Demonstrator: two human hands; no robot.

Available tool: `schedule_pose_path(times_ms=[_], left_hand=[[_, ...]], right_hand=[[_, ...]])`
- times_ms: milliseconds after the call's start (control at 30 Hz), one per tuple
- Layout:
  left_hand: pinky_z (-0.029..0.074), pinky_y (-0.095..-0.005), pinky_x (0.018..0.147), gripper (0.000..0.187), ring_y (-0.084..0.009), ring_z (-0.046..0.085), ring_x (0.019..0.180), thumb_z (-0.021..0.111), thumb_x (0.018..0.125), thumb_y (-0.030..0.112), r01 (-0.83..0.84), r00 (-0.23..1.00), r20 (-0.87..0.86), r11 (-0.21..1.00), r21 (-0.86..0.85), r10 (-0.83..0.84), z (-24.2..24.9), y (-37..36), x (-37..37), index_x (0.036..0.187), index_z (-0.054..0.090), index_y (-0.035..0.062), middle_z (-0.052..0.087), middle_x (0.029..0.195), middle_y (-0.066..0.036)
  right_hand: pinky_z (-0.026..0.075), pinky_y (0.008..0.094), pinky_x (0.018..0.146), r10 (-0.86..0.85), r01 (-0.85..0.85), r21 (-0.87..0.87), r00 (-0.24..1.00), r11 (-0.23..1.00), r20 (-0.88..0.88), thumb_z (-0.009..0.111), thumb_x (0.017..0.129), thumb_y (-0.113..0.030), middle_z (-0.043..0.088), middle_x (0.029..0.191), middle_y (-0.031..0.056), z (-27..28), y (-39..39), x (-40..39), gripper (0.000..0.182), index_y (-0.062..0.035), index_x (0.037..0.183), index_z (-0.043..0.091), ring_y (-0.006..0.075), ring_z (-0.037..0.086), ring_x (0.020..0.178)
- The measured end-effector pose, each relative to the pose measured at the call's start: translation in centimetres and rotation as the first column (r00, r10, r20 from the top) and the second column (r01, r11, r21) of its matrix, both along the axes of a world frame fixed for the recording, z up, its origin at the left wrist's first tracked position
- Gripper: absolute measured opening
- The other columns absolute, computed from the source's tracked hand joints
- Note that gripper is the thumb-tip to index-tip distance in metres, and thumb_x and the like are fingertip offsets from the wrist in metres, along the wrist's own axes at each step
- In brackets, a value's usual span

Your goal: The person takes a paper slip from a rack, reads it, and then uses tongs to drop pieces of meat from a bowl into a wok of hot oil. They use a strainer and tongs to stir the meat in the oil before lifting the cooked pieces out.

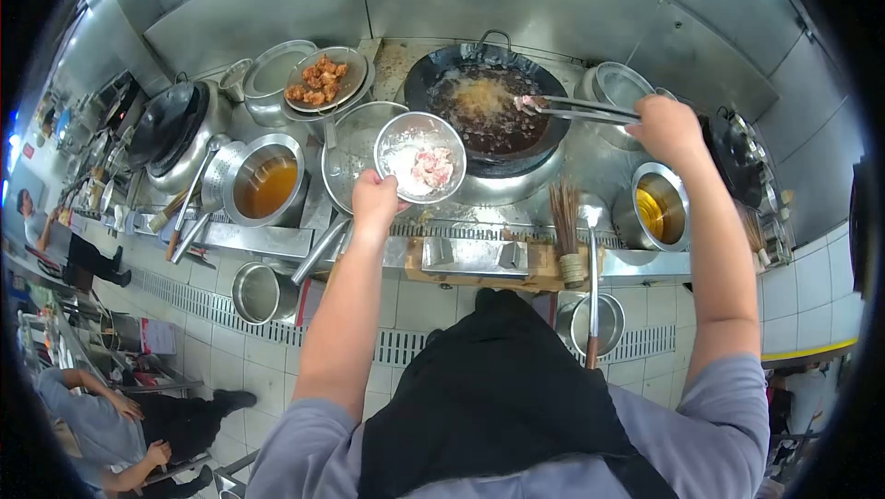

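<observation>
Two hands are closed: the left hand [373, 204] on the near rim of the bowl [393, 151], the right hand [668, 130] around the tongs [590, 106], pinching meat [529, 105] over the wok [422, 84]. The meat looks soft, slippery, best gripped mid-piece.

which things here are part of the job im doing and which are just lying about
Seemingly in use:
- metal bowl of pink pieces, left hand
- tongs, right hand
- wok of bubbling liquid

Apparently just lying about:
- bamboo brush
- long-handled ladle
- pot of brown liquid
</observation>
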State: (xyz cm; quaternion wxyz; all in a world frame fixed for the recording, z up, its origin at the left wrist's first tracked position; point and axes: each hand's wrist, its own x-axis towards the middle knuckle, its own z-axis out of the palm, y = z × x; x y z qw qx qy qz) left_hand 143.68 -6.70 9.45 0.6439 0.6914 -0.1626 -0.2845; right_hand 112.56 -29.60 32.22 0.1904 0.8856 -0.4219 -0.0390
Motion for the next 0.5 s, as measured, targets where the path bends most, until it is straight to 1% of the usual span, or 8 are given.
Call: schedule_pose_path(times_ms=[67, 133, 167, 200, 333, 400, 433, 500], left_hand=[[0.059, -0.0311, 0.057, 0.013, -0.0226, 0.069, 0.072, 0.052, 0.086, 0.004, -0.005, 1.0, -0.004, 1.0, -0.006, 0.005, 0.8, -0.1, -0.6, 0.096, 0.054, -0.0033, 0.066, 0.088, -0.015], [0.059, -0.0307, 0.057, 0.013, -0.0221, 0.069, 0.072, 0.052, 0.086, 0.003, -0.014, 1.0, 0.014, 1.0, -0.003, 0.014, 1.4, -0.3, -1.2, 0.096, 0.054, -0.0036, 0.066, 0.088, -0.015], [0.059, -0.0307, 0.057, 0.013, -0.0221, 0.069, 0.072, 0.052, 0.086, 0.003, -0.033, 0.999, 0.026, 0.999, -0.012, 0.033, 1.4, -0.3, -1.4, 0.096, 0.054, -0.0036, 0.066, 0.088, -0.015], [0.059, -0.0307, 0.058, 0.014, -0.0223, 0.069, 0.073, 0.052, 0.085, 0.003, -0.026, 0.999, 0.036, 1.0, 0.003, 0.025, 1.4, -0.5, -1.4, 0.097, 0.054, -0.004, 0.066, 0.088, -0.015], [0.06, -0.0308, 0.058, 0.015, -0.0228, 0.069, 0.073, 0.052, 0.087, 0.004, -0.023, 1.0, 0.012, 1.0, -0.017, 0.023, 1.8, -1.5, -1.6, 0.099, 0.055, -0.005, 0.066, 0.088, -0.016], [0.06, -0.0304, 0.059, 0.016, -0.0224, 0.069, 0.073, 0.053, 0.089, 0.005, -0.028, 0.998, -0.051, 0.999, -0.028, 0.026, 2.0, -2.1, -1.9, 0.1, 0.054, -0.0056, 0.066, 0.09, -0.016], [0.06, -0.0304, 0.059, 0.016, -0.0224, 0.069, 0.073, 0.053, 0.089, 0.005, -0.032, 0.998, -0.058, 0.999, -0.025, 0.031, 1.9, -2.4, -2.2, 0.1, 0.054, -0.0056, 0.066, 0.09, -0.016], [0.059, -0.0296, 0.058, 0.016, -0.0217, 0.069, 0.073, 0.053, 0.089, 0.005, -0.029, 0.999, -0.029, 0.998, -0.056, 0.027, 2.1, -3.0, -2.6, 0.1, 0.054, -0.0056, 0.066, 0.09, -0.015]], right_hand=[[0.054, 0.0416, 0.084, -0.038, 0.042, 0.091, 0.998, 0.995, -0.042, 0.068, 0.082, -0.033, 0.069, 0.103, 0.0167, -2.9, -2.4, 1.3, 0.034, -0.0024, 0.097, 0.071, 0.0327, 0.067, 0.097], [0.054, 0.0418, 0.083, -0.078, 0.08, 0.119, 0.997, 0.99, -0.021, 0.061, 0.084, -0.022, 0.07, 0.103, 0.0177, -7.7, -5.7, 3.0, 0.025, -0.0034, 0.098, 0.072, 0.0337, 0.068, 0.097], [0.055, 0.0418, 0.084, -0.067, 0.063, 0.114, 0.997, 0.991, 0.03, 0.058, 0.085, -0.018, 0.07, 0.103, 0.0175, -8.8, -6.2, 3.6, 0.023, -0.0039, 0.096, 0.072, 0.0337, 0.068, 0.097], [0.054, 0.0414, 0.084, -0.089, 0.083, 0.104, 0.994, 0.991, 0.062, 0.059, 0.084, -0.019, 0.07, 0.104, 0.0173, -9.8, -7.3, 4.0, 0.023, -0.0043, 0.096, 0.072, 0.0334, 0.068, 0.097], [0.054, 0.0404, 0.084, -0.123, 0.106, 0.123, 0.982, 0.987, 0.14, 0.059, 0.085, -0.018, 0.07, 0.105, 0.0169, -7.8, -8.8, 4.4, 0.022, -0.0041, 0.095, 0.073, 0.0329, 0.068, 0.098], [0.054, 0.0402, 0.085, -0.088, 0.071, 0.121, 0.987, 0.99, 0.136, 0.06, 0.085, -0.019, 0.07, 0.106, 0.0169, -7.3, -10.0, 4.0, 0.023, -0.0033, 0.095, 0.072, 0.0331, 0.067, 0.099], [0.054, 0.0401, 0.085, -0.053, 0.038, 0.116, 0.99, 0.993, 0.131, 0.06, 0.085, -0.02, 0.069, 0.106, 0.0169, -7.2, -10.6, 3.8, 0.023, -0.0026, 0.095, 0.072, 0.0333, 0.067, 0.099], [0.054, 0.0405, 0.085, -0.052, 0.036, 0.138, 0.992, 0.99, 0.114, 0.063, 0.084, -0.025, 0.069, 0.108, 0.0168, -7.9, -11.8, 4.0, 0.027, -0.002, 0.096, 0.072, 0.0333, 0.067, 0.1]])
